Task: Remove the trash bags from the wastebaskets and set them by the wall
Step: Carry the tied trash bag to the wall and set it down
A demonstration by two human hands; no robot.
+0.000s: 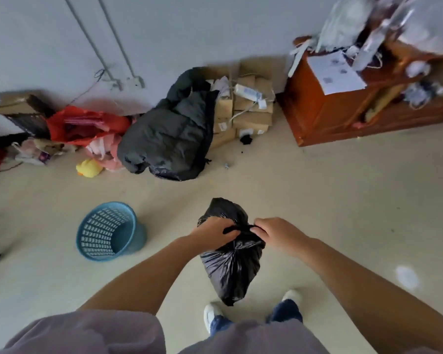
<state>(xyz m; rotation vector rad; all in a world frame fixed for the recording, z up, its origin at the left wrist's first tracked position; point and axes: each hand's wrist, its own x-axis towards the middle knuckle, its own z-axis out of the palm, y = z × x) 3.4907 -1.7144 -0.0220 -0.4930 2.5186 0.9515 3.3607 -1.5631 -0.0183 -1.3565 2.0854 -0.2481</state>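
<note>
While both hands grip the black trash bag (232, 267) neck, left hand (215, 232), right hand (276, 232), blue wastebasket (108, 232) bagless

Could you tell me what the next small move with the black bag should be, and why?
Probably pull the knot tight: both hands, left and right, grip the neck of the black trash bag, already out of the blue wastebasket.

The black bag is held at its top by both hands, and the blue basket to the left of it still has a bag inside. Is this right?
One part is wrong. The head view shows the blue basket with no bag inside; its mesh is bare. The rest holds: the left hand and right hand grip the top of the black bag.
</note>
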